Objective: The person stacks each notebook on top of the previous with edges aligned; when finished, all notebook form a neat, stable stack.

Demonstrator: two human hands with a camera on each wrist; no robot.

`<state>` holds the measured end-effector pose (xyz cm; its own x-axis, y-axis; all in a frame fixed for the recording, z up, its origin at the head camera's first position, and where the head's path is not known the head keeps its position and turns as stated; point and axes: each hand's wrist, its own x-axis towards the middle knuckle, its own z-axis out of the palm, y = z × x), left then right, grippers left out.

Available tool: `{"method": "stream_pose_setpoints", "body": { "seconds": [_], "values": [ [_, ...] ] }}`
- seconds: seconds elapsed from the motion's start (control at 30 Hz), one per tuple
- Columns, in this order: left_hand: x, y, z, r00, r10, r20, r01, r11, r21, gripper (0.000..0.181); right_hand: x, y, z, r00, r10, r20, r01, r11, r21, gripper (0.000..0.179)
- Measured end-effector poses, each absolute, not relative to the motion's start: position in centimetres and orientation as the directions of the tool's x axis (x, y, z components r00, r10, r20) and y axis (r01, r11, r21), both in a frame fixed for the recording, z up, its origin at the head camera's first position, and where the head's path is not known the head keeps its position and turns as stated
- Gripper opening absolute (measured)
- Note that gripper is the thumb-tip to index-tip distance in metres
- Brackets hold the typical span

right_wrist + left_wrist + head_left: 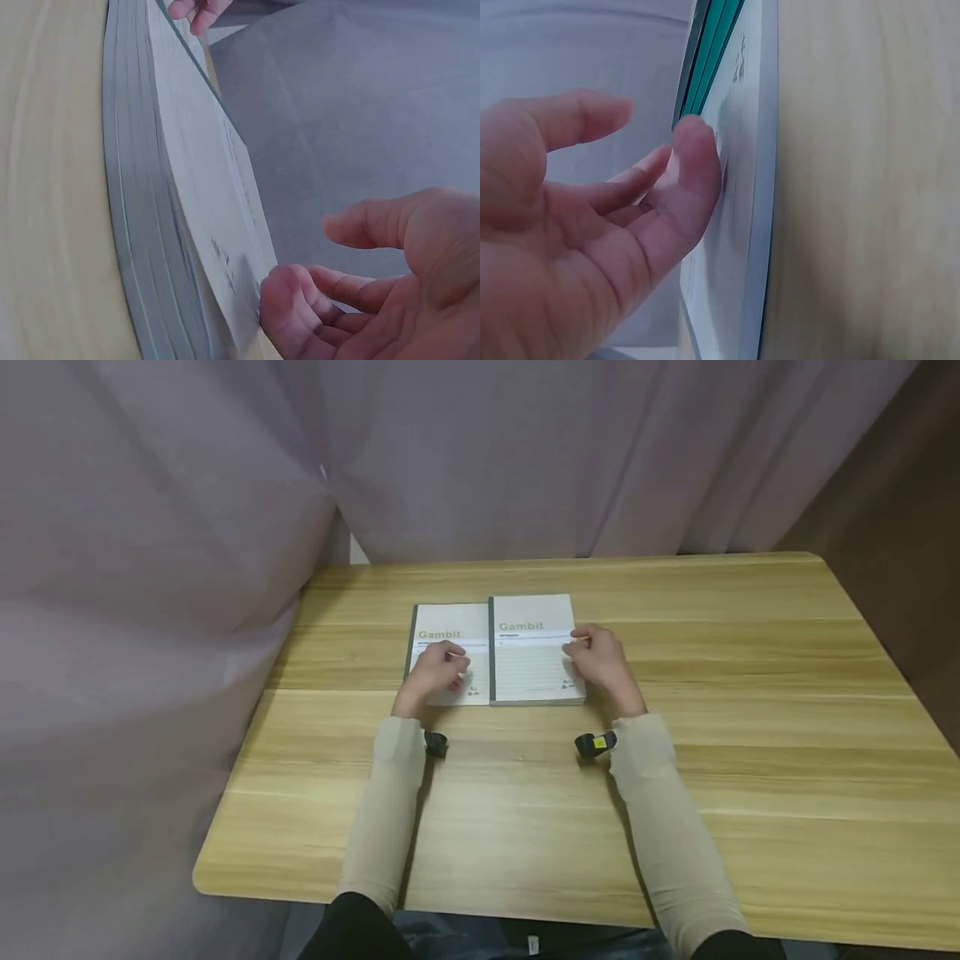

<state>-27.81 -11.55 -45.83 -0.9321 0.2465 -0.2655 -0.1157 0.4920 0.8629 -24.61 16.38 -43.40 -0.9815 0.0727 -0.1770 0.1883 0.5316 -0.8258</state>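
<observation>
Two piles of "Gambit" notebooks lie side by side. The left notebook (480,672) sits lower; the right stack of notebooks (534,672) is thicker, its layered page edges (146,195) visible in the right wrist view. My left hand (438,668) hovers over the left notebook with loosely bent fingers (694,176) near its cover, thumb apart, nothing gripped. Green spines (711,52) of the taller stack rise just beyond. At the stack's right edge is my right hand (597,658), fingertips (281,292) right by the top cover's edge and thumb raised away from it.
The notebooks rest toward the back of a wood-grain table (517,810). Grey-mauve curtains (480,460) hang behind it and along its left side. A small black camera (596,744) is worn at the right wrist, another camera (436,744) at the left.
</observation>
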Motion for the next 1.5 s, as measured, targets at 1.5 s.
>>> {"method": "stream_pose_setpoints", "body": {
  "seconds": [1.5],
  "values": [
    [-27.4, -15.0, -46.0, -0.979, -0.043, -0.197, -0.192, 0.498, 0.846, 0.043, -26.1, 9.3, -43.7, -0.970, -0.146, -0.196, 0.104, 0.478, -0.872, 0.041]
  ]
}}
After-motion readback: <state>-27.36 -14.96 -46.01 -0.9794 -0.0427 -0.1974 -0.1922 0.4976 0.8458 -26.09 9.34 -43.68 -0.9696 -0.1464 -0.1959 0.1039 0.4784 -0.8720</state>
